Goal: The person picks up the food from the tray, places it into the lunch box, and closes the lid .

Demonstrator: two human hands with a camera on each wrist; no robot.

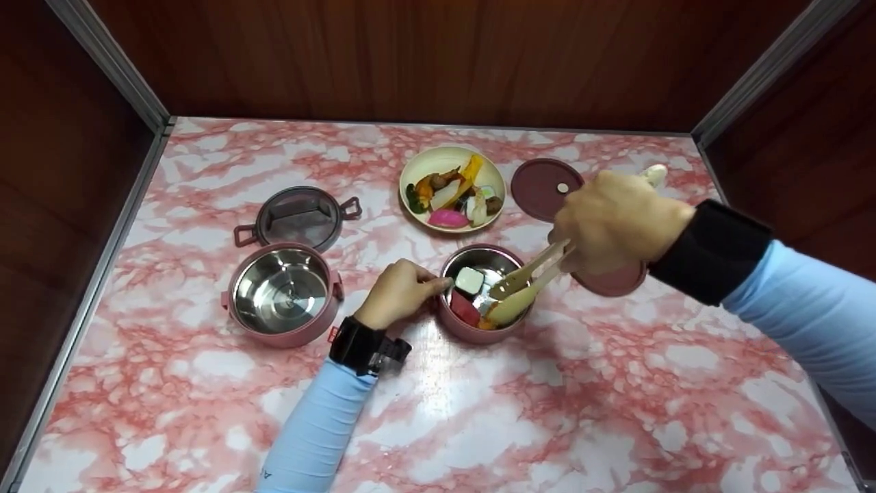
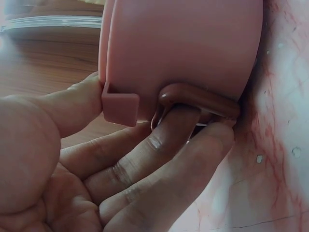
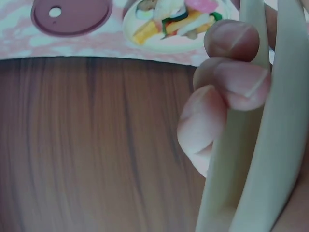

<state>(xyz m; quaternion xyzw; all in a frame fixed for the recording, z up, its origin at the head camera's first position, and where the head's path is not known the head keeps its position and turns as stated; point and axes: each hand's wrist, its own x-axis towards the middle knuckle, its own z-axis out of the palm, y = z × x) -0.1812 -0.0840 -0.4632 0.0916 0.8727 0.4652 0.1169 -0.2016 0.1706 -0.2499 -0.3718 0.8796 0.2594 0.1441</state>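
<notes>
Steady Grip, Careful Tongs Over a Small Pot

A person's left hand (image 1: pixel 400 291) steadies a small pink pot (image 1: pixel 472 331) on a marbled bench (image 1: pixel 438 424), thumb at the rim and fingers curled about its brown side handle (image 2: pixel 195 99). The right hand (image 1: pixel 606 216) grips pale tongs (image 1: pixel 525 272), their tips slanting down into the pot, just to the right of the left hand. Inside, nearest the left thumb, sit a white-topped cube (image 1: pixel 469 281) and a red piece (image 1: pixel 465 310); an orange piece (image 1: pixel 487 323) lies low by the tong tips. Whether the tips pinch anything cannot be told.

Ahead of the left hand and to its right is a plate (image 1: pixel 421 168) of mixed food, with a maroon lid (image 1: pixel 540 188) just ahead of the right hand and to its left. To the left hand's left stand a two-handled pot (image 1: pixel 287 339) and a glass lid (image 1: pixel 301 216).

Good handling here likely means a firm left hold on the handle, so that a knock from the tongs does not shift the pot, and a thumb clear of the tips. The right hand would do best to work low, parting the tongs gently and lifting them straight, away from pieces already settled.
</notes>
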